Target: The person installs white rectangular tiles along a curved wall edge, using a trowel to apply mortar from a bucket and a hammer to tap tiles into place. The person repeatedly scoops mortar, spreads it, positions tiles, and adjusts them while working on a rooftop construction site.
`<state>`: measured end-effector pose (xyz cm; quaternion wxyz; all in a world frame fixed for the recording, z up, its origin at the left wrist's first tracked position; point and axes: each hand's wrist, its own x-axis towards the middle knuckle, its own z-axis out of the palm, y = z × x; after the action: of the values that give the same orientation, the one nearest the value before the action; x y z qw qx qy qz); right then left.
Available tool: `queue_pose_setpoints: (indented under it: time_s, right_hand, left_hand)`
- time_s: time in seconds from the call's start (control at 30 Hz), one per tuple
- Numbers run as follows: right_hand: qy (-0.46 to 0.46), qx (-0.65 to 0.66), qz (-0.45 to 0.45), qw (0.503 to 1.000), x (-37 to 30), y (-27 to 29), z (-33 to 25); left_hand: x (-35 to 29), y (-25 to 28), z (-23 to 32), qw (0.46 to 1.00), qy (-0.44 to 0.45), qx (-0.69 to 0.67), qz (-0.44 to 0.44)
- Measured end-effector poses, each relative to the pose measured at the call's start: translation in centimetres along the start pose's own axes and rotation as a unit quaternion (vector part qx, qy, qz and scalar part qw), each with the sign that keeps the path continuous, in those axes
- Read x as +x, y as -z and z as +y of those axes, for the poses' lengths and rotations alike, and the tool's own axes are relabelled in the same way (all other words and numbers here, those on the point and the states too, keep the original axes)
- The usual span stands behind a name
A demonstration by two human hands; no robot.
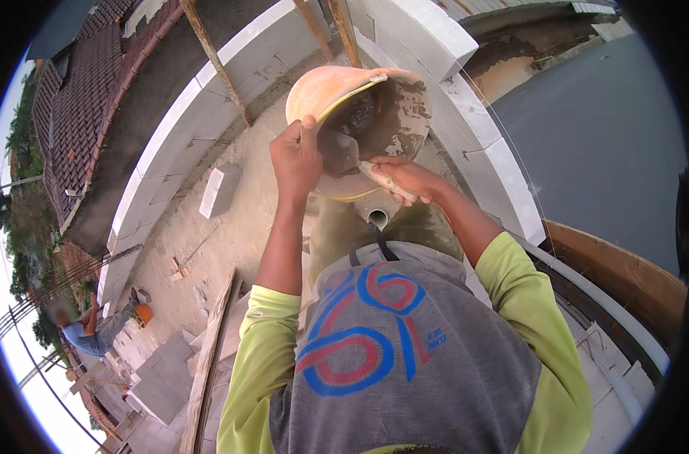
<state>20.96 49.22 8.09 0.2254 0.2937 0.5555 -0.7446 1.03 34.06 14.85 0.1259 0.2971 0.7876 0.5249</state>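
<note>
An orange bucket [318,89], its inside smeared with wet grey mortar, is tipped so that its mouth faces me. My left hand [297,157] grips its left rim, thumb up along the edge. In my right hand [409,180] is the pale, mortar-coated handle of a trowel [382,180]. The trowel's grey blade reaches into the bucket, near the lower left of the inner wall. How much mortar lies deeper inside is hard to see in the shadow.
White block walls [181,125] meet beyond the bucket, with wooden poles [217,60] leaning there. A loose white block [220,191] sits on the floor. An open pipe end [377,219] shows below the bucket. A wooden plank [208,371] and another person [94,333] are at left.
</note>
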Motion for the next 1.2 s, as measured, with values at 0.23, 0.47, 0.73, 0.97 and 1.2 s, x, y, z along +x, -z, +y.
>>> queue_pose_setpoints:
  time_s: [0.23,0.47,0.73,0.97,1.2]
  right_hand:
    - [-0.054,0.172,-0.050,0.982,-5.9,5.3,4.4]
    - [-0.071,0.234,0.055,0.968,-11.2,12.9,10.5]
    - [-0.037,0.225,0.276,0.934,-10.0,22.5,13.2]
    - [-0.044,-0.335,0.498,0.799,-3.0,25.7,14.1]
    - [-0.097,-0.319,0.526,0.783,-10.7,22.0,21.1]
  left_hand:
    - [-2.4,-7.9,-3.4,0.973,0.149,-0.167,0.054]
    - [-5.8,-19.4,-10.0,0.915,0.324,-0.236,0.045]
    - [-10.5,-24.0,-16.3,0.881,0.434,-0.174,0.068]
    - [-12.4,-17.3,-13.7,0.896,0.394,-0.193,0.064]
    - [-11.8,-10.1,-9.1,0.934,0.311,-0.169,0.053]
